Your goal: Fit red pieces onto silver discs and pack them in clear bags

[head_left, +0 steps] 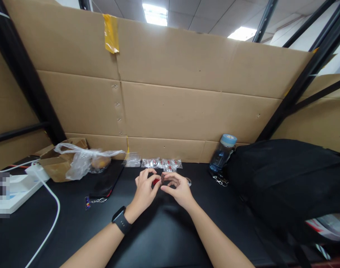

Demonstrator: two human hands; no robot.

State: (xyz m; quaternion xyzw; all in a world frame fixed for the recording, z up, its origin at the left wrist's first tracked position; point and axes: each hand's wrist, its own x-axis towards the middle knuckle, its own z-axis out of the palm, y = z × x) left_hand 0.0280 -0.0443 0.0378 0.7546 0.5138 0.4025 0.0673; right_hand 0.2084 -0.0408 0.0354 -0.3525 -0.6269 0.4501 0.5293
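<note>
Above the black tabletop, my left hand and my right hand meet, fingers bent in a pinch. Between their fingertips is a small dark brown, disc-like piece, seen nearly edge-on; both hands grip it. A small red thing shows by my left fingers; whether it is held or lies behind them I cannot tell. Just right of my right hand, a shiny silver round piece is partly hidden by the fingers. Beyond the hands lie several clear packets with small round silver and red pieces inside.
A cardboard wall closes off the back. To the right stand a blue-lidded bottle, keys and a large black backpack. Leftward are a plastic bag, a dark pouch and a white power strip with its cable.
</note>
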